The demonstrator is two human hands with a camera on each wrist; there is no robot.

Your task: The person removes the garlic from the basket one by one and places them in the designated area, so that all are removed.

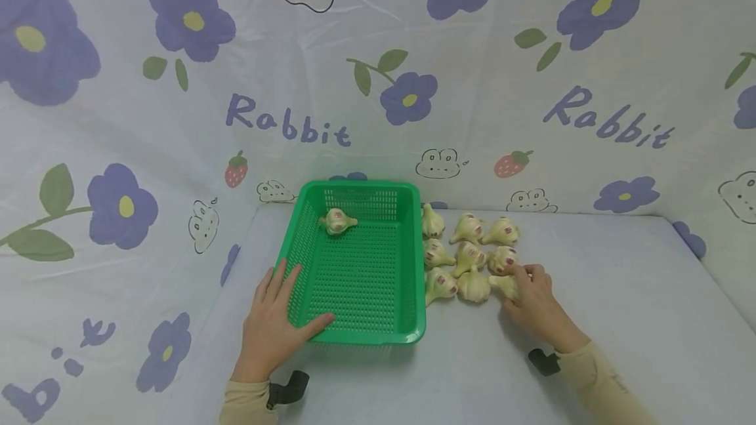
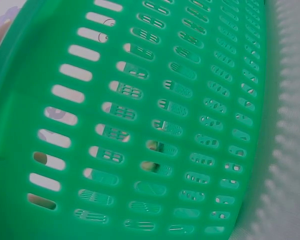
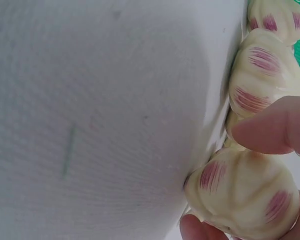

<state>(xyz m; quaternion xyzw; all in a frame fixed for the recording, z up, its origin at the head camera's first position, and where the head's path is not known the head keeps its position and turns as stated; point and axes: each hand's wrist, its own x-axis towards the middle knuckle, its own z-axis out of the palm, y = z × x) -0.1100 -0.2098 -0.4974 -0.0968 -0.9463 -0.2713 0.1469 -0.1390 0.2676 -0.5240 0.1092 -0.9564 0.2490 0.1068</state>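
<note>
A green plastic basket stands on the table, with one garlic bulb near its back left corner. My left hand rests on the basket's left rim with its fingers spread, the thumb lying over the front rim. The basket's slotted wall fills the left wrist view. Right of the basket lie several garlic bulbs in rows. At their front right corner my right hand pinches a garlic bulb, pale with purple streaks, between thumb and fingers. Other garlic bulbs sit close beside it.
A white table carries everything. Behind and beside it hangs a cloth backdrop printed with purple flowers, rabbits and lettering. A dark wrist camera mount shows by the left wrist, another mount by the right.
</note>
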